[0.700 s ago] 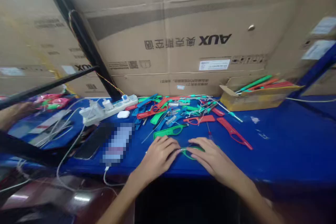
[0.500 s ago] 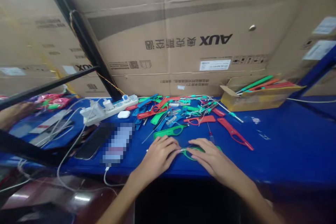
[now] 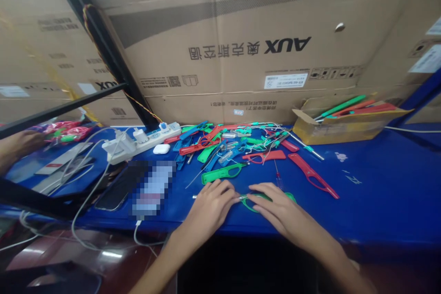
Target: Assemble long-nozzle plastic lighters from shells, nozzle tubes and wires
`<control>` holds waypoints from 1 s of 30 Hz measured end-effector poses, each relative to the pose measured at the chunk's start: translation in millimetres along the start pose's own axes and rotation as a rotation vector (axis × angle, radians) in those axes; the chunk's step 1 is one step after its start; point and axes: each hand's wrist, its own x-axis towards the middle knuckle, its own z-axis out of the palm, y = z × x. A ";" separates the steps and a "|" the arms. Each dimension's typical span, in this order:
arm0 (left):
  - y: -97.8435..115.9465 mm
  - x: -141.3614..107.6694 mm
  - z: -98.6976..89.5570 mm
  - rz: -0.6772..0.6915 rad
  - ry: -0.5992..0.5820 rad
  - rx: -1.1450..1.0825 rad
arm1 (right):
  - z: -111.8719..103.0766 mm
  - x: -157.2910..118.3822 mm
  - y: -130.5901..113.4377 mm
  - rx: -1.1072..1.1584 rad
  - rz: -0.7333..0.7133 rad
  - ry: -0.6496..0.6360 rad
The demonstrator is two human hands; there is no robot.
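A green plastic lighter shell [image 3: 248, 204] lies near the front edge of the blue table, partly covered by my right hand [image 3: 280, 209]. The fingers of that hand are closed on the shell. My left hand [image 3: 215, 202] pinches a thin metal rod [image 3: 238, 198] at the shell's left end; most of the rod is hidden under the fingers. Just behind the hands lie another green shell [image 3: 223, 173] and a small screwdriver [image 3: 278, 178]. Farther back is a heap of red, blue and green shells with metal parts and white wires [image 3: 229, 147].
A red shell [image 3: 314, 177] lies to the right. An open cardboard box [image 3: 341, 131] holds coloured lighters. On the left are a power strip [image 3: 151, 142], a phone [image 3: 153, 188], a black phone [image 3: 119, 188], cables and a black frame. Another person's hand [image 3: 22, 144] is at far left.
The camera view has shifted slightly. Both my hands stay at the green shell, with almost the same hold.
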 end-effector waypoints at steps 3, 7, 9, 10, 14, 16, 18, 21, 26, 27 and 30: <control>0.0 -0.1 0.7 -0.002 -0.011 -0.007 | 0.7 -1.7 -0.2 -0.032 -0.016 0.001; 1.1 -0.8 1.6 -0.004 -0.020 -0.041 | 0.7 -2.3 -1.6 -0.081 -0.042 -0.020; 1.4 -1.2 1.2 -0.016 -0.019 -0.073 | 0.2 -2.2 -2.0 -0.096 -0.048 -0.029; 1.4 -1.5 0.6 -0.025 -0.019 -0.091 | 0.1 -2.3 -1.9 -0.103 -0.052 -0.032; 1.4 -2.8 -2.3 -0.035 -0.031 -0.140 | 0.2 -3.6 -0.6 -0.128 -0.067 -0.055; 1.6 -3.6 -2.9 -0.033 -0.031 -0.138 | 0.4 -4.8 0.0 -0.150 -0.078 -0.053; 2.0 -4.2 -2.6 -0.032 -0.020 -0.129 | 0.6 -6.7 0.8 -0.174 -0.090 -0.030; 2.9 -4.1 -1.7 -0.024 0.004 -0.120 | 1.7 -11.9 3.3 -0.169 -0.086 0.027; 3.9 -1.2 -2.3 -0.024 0.025 -0.116 | 0.4 -21.8 7.9 -0.041 0.023 0.189; 4.0 -1.0 -2.7 -0.025 0.024 -0.118 | -2.2 -22.7 7.3 -0.007 0.033 0.218; 3.6 -1.9 -3.2 -0.029 0.019 -0.119 | -13.8 -24.8 -0.1 0.128 0.014 0.241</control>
